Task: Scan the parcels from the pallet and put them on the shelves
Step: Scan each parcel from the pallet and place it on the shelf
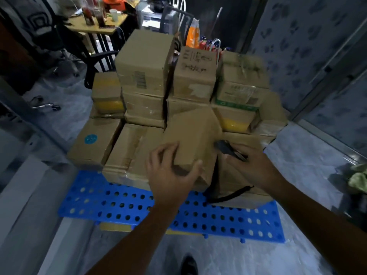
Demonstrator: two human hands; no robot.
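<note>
Several brown cardboard parcels are stacked on a blue perforated plastic pallet (123, 205) on the floor. My left hand (170, 171) grips the near end of one plain brown parcel (192, 135), tilted above the front of the stack. My right hand (256, 167) holds a dark handheld scanner (228, 148) beside the parcel's right side, and the scanner's black strap (228, 195) hangs below it. Taller parcels (145, 62) stand at the back of the pile.
A parcel with a blue round sticker (91, 139) lies at the pallet's left. A desk with bottles and a cup (99, 22) and an office chair (95, 62) stand behind at left. A patterned wall and glass panel (317, 56) run along the right. My shoe (189, 264) is below.
</note>
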